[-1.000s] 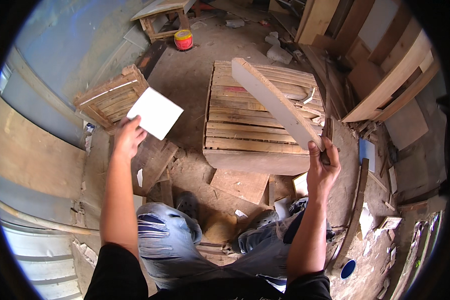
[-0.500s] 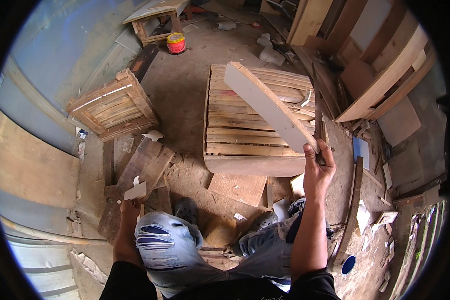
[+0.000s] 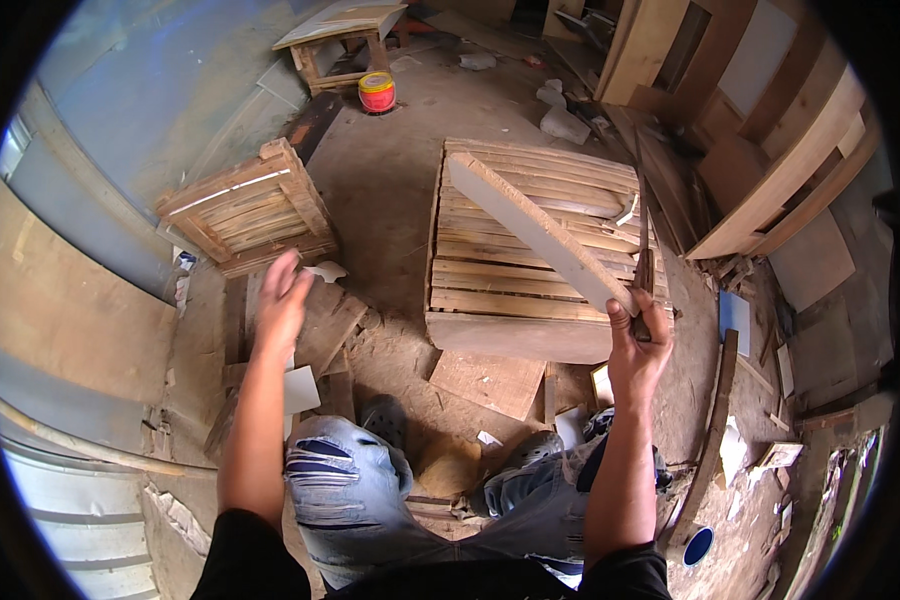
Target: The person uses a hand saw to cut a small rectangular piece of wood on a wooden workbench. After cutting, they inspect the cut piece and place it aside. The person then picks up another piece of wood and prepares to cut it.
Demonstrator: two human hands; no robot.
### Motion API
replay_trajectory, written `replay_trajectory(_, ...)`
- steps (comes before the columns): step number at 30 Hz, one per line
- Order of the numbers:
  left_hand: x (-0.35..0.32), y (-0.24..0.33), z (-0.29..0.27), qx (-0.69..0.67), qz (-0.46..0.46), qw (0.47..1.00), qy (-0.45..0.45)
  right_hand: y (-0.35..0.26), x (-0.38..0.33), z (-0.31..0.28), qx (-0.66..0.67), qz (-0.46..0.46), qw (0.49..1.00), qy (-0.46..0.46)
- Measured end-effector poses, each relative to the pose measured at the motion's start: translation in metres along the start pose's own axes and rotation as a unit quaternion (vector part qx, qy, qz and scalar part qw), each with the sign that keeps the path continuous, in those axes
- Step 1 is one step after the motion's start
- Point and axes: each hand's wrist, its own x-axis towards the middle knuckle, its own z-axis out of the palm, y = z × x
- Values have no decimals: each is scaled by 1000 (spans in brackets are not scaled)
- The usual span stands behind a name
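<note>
Left hand [image 3: 282, 297] risen from knee, open, blurred; right hand [image 3: 638, 345] still grips flat pale plank [image 3: 540, 232] over slatted crate [image 3: 530, 250].

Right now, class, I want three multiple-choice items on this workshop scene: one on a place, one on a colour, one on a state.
1. Where is the plank?
A. Held over the large crate
B. Flat on the floor
C. On the stool

2. What colour is the small tub's lid?
A. Blue
B. Yellow
C. Green

3. How is the left hand?
A. Closed on paper
B. Gripping a hammer
C. Open and empty

Answers:
1 A: the right hand holds its near end above the large crate.
2 B: yellow lid over a red body.
3 C: spread fingers, nothing held.
</note>
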Motion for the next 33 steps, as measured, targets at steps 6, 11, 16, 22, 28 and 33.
replay_trajectory(6, -2, 105, 134, -11, 24, 996, -86, -2, 0, 5, 14, -19, 1000, -9)
replay_trajectory(11, -9, 106, 163, -149, -63, 977, -138, -3, 0, 7, 1, -39, 999, -26)
replay_trajectory(16, -8, 94, 163, -167, 26, 965, -201, -6, -4, 9, -2, -29, 999, -44)
replay_trajectory(22, -7, 84, 168, -170, 64, 964, -195, -7, -7, 17, -1, -54, 996, -69)
replay_trajectory(28, -11, 84, 172, -174, 66, 967, -174, -10, -10, 18, 2, -70, 995, -76)
replay_trajectory(33, -13, 83, 175, -183, 63, 966, -171, -11, -11, 17, -8, -66, 995, -80)
